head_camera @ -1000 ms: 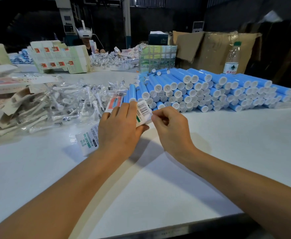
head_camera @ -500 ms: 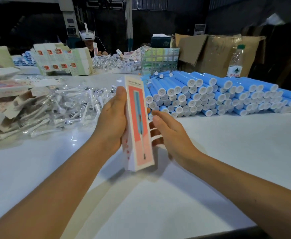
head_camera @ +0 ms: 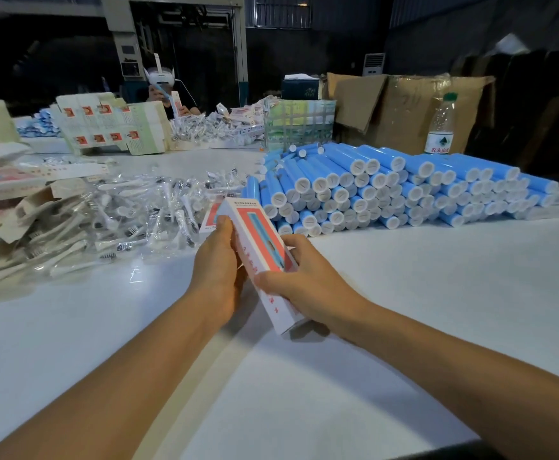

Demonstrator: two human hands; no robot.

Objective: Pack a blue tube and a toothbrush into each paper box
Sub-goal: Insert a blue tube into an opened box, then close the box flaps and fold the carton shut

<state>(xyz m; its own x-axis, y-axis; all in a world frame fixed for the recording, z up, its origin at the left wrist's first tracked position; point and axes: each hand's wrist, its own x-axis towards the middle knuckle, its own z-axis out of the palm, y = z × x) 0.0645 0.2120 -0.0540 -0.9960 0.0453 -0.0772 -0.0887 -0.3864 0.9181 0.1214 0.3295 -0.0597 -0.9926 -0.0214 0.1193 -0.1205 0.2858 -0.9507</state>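
White table [head_camera: 404,327]: left hand [head_camera: 216,272] and right hand [head_camera: 308,283] both grip 1 paper box [head_camera: 259,250]; contents hidden. Blue tubes [head_camera: 387,187], toothbrushes [head_camera: 122,220] far, still unpacked.

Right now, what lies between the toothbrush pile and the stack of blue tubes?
In the head view, the paper box, gripped by the left hand and right hand, rises between the toothbrush pile and blue tubes.

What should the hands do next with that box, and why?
Probably set the paper box down and reach for a fresh flat one. Both the left hand and right hand grip it, and its near end looks closed, though whether it is fully packed can't be seen.
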